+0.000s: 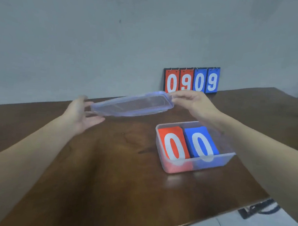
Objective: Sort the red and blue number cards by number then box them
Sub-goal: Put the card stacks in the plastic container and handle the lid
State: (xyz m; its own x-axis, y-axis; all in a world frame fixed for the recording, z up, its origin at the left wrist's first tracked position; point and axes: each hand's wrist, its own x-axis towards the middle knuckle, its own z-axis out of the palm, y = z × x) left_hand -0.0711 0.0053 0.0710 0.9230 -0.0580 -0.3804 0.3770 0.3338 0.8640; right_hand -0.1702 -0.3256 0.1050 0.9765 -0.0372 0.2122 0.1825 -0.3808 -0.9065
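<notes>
The left hand, fingers spread and relaxed, touches one clear lid held above the table; the right hand pinches its far end. One open box holds two stacks, red cards and blue cards; only the top zeros show. One scoreboard reads 0909.

Soft, even, fairly dim indoor light fell on the scene. The counter carried a dull sheen and a faint reflection under the box. The lid and left hand were motion-blurred. Wide-angle distortion bent the counter's edges.
</notes>
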